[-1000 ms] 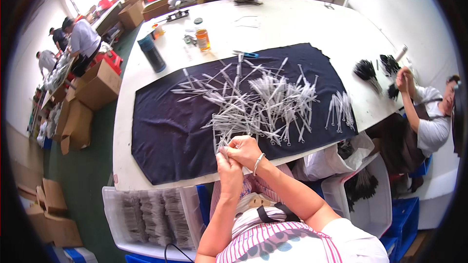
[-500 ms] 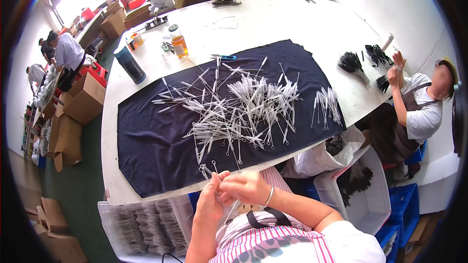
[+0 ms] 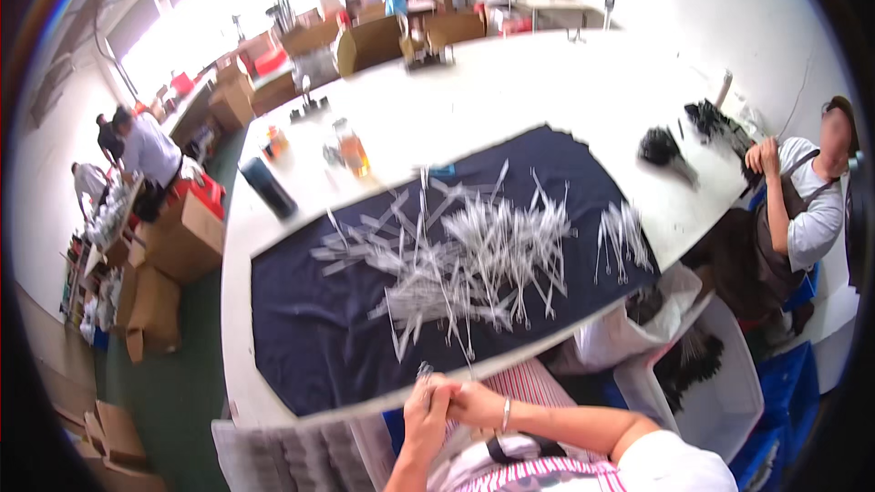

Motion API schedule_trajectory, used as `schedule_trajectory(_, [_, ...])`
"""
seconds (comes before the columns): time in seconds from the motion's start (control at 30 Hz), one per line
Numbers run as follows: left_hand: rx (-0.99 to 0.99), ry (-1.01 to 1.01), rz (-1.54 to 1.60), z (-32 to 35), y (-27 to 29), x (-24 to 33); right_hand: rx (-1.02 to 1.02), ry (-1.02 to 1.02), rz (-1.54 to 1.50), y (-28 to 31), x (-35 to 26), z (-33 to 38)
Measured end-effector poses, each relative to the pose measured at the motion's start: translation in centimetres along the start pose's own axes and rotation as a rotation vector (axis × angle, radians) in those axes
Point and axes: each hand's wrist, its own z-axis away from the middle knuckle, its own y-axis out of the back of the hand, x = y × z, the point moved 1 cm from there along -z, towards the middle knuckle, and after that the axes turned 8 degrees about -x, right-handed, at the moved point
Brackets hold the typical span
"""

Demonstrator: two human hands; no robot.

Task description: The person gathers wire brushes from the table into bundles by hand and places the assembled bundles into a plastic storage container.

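My left hand and my right hand meet just below the front edge of the white table, fingertips pinched together on a thin clear piece whose tip pokes up above them. My right wrist wears a bracelet. Beyond the hands a dark blue cloth covers the table's near part. A loose pile of thin clear pieces lies across its middle, and a smaller bunch lies apart at the right.
A co-worker sits at the table's right end beside black tufts. A dark flask and an amber bottle stand behind the cloth. A white bin is at my right, a grey tray below left, cardboard boxes on the left.
My hands have drawn back from the pile's edge to below the table's front edge, still together. The view has lifted toward the far side of the room.
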Motion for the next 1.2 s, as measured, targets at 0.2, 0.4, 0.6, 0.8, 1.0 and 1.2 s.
schedule_trajectory(0.2, [0.261, 0.157, 0.358, -2.3, 2.7, 1.2, 0.516, -0.182, 0.791, 8.7, -4.2, -2.7])
schedule_trajectory(0.4, [0.139, -0.029, -0.471, -4.3, 3.1, 1.0, 0.545, -0.291, 1.055, 9.7, -0.6, -7.3])
schedule_trajectory(0.6, [0.047, -0.457, -1.060, -6.4, 2.8, -0.7, 0.488, -0.288, 0.802, 8.6, -2.5, -5.3])
schedule_trajectory(0.8, [-0.025, -0.473, -0.967, -8.5, 3.0, -2.3, 0.230, -0.029, 0.263, 5.8, -1.4, -4.7])
schedule_trajectory(1.0, [0.025, -0.545, -1.081, -8.9, 6.2, -1.4, 0.178, 0.232, 0.605, 9.0, -3.2, -6.0])
schedule_trajectory(1.2, [0.019, -0.400, -1.029, -8.4, 8.8, -0.4, 0.340, -0.078, 1.285, 10.7, -0.8, -8.8])
